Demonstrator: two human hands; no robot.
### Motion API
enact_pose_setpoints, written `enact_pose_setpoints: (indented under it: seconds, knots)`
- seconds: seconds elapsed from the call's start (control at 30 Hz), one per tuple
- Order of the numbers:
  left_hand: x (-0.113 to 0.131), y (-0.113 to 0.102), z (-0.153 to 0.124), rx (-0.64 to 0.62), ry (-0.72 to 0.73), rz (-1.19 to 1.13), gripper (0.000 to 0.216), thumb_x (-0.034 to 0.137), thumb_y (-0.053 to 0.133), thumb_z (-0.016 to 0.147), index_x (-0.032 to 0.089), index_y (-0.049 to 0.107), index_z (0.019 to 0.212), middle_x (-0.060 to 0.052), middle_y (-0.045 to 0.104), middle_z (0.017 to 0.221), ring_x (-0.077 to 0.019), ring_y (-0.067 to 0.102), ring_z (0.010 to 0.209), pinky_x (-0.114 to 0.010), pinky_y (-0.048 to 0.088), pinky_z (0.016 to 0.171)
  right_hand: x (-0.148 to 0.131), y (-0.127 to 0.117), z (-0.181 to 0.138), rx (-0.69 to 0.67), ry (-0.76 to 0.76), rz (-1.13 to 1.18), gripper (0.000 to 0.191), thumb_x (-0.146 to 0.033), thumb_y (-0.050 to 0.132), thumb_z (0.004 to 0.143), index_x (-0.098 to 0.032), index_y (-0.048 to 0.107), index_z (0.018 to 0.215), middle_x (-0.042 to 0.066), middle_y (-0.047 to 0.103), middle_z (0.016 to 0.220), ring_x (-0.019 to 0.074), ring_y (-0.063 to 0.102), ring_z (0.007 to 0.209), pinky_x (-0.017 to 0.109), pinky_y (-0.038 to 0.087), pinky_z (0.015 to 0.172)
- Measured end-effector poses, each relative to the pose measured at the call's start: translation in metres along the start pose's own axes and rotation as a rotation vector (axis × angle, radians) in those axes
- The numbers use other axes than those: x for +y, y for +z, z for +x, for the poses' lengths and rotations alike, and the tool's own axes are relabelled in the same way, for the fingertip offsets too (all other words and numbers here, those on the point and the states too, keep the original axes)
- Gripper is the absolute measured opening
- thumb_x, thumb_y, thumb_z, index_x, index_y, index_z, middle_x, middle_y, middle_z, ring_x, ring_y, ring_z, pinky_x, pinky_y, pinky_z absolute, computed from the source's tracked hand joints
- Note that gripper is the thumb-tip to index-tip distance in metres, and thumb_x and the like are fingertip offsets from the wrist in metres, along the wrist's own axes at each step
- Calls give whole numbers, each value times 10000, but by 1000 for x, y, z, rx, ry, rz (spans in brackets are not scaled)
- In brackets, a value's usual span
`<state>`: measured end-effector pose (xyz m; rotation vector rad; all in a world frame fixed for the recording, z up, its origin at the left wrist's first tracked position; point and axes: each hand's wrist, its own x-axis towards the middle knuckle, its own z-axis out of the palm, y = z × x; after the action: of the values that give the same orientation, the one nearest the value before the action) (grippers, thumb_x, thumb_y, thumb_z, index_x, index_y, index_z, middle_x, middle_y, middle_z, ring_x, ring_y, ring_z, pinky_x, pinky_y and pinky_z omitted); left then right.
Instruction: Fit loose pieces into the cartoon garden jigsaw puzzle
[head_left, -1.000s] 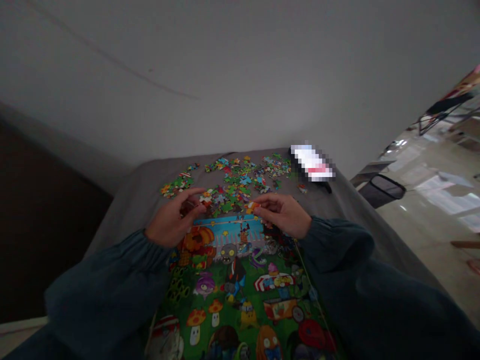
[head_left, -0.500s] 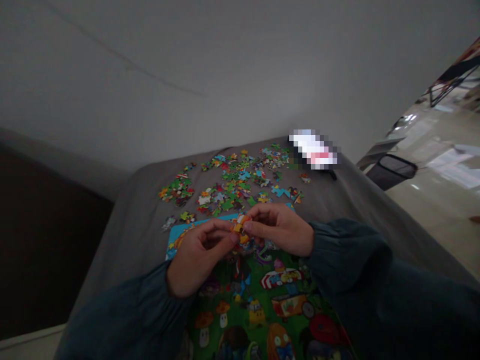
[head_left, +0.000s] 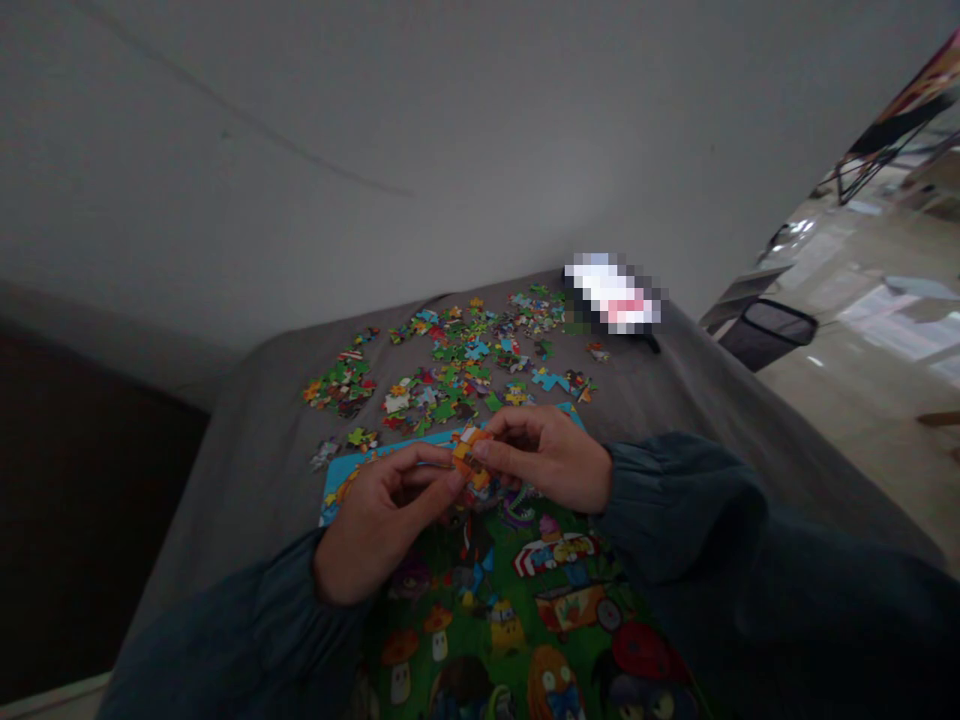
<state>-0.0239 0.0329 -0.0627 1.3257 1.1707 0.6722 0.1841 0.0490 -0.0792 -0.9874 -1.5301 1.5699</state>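
Between my two hands is an orange and yellow jigsaw puzzle piece (head_left: 466, 455), pinched by the fingertips of both; it may be more than one piece joined. My left hand (head_left: 394, 510) grips it from the left, thumb towards me. From the right, my right hand (head_left: 544, 455) closes thumb and fingers on its other side. Beneath both hands lies a colourful picture sheet (head_left: 487, 600) with cartoon mushrooms, a cart and other figures on green, its far edge blue. The hands hide part of that far edge.
Many loose puzzle pieces (head_left: 450, 375) spread over the grey cloth (head_left: 255, 430) beyond the sheet. At the back right lies a device with a bright, blurred-out screen (head_left: 615, 295). A pale wall (head_left: 375, 120) rises behind; a chair (head_left: 776, 325) stands at right.
The whole view has shifted slightly, so most things sit a little further left. The orange piece has turned a bit between my fingers; both hands keep their hold.
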Motion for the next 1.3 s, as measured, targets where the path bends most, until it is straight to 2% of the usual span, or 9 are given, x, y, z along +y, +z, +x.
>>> enact_pose_setpoints:
  seconds: [0.13, 0.27, 0.33, 0.47, 0.6, 0.77, 0.9, 1.1, 1.3]
  knots:
    - [3, -34, 6, 101, 71, 45, 301, 497, 775, 734, 244, 701, 880, -30, 708, 762, -199, 636, 661, -328, 527, 596, 0, -1, 0, 11, 15, -21, 268, -437, 639, 915, -188, 637, 816, -24, 619, 648, 89, 541, 549, 229, 460, 528]
    - [11, -62, 7, 230, 110, -57, 295, 453, 657, 770, 237, 510, 633, 12, 487, 621, -160, 518, 579, -323, 484, 554, 4, 1, -1, -23, 12, -81, 232, -380, 587, 951, -179, 673, 874, -16, 627, 660, 91, 552, 545, 229, 472, 531]
    - [13, -57, 1, 182, 103, -23, 380, 515, 585, 816, 239, 418, 616, 30, 392, 596, -135, 417, 521, -304, 413, 495, 5, 4, -3, -47, -35, -149, 218, -361, 600, 948, -174, 712, 961, -3, 663, 713, 97, 567, 579, 231, 472, 546]
    - [11, -24, -14, -57, 113, 312, 287, 507, 564, 911, 233, 505, 849, 57, 444, 643, -131, 408, 574, -275, 344, 532, 4, 9, -10, -126, -183, -310, 237, -326, 641, 939, -174, 742, 1090, -2, 702, 745, 107, 610, 641, 236, 484, 615]
    - [2, -5, -19, -57, 178, 464, 297, 509, 514, 952, 237, 454, 849, 62, 471, 659, -131, 431, 590, -270, 314, 550, 1, 11, -15, -135, -271, -373, 186, -281, 629, 952, -175, 747, 1049, 1, 730, 768, 105, 644, 669, 221, 493, 645]
    - [2, -9, -16, -58, 210, 584, 311, 531, 463, 981, 230, 527, 931, 66, 469, 641, -139, 445, 588, -279, 297, 566, 1, 10, -16, -115, -301, -425, 190, -272, 601, 965, -179, 742, 1051, 21, 757, 845, 114, 665, 717, 225, 490, 652]
    - [8, -40, -10, -164, 172, 688, 357, 533, 606, 874, 217, 504, 740, 60, 485, 618, -127, 429, 583, -275, 288, 580, 3, 11, -14, -61, -236, -506, 211, -305, 569, 962, -185, 741, 984, 24, 736, 791, 121, 619, 640, 243, 451, 590]
    - [-13, -109, 13, 33, -50, 926, 514, 578, 749, 688, 231, 371, 659, 84, 385, 565, -117, 323, 567, -284, 208, 569, 1, 7, -9, -78, -97, -538, 233, -363, 537, 943, -177, 676, 914, 11, 672, 702, 118, 564, 568, 246, 421, 539]
    - [-38, -124, 26, 7, -87, 929, 528, 560, 784, 630, 233, 369, 622, 87, 363, 541, -120, 318, 565, -295, 194, 554, -32, -12, -2, -73, -106, -551, 271, -435, 551, 934, -194, 673, 929, 46, 722, 850, 154, 640, 729, 275, 496, 652]
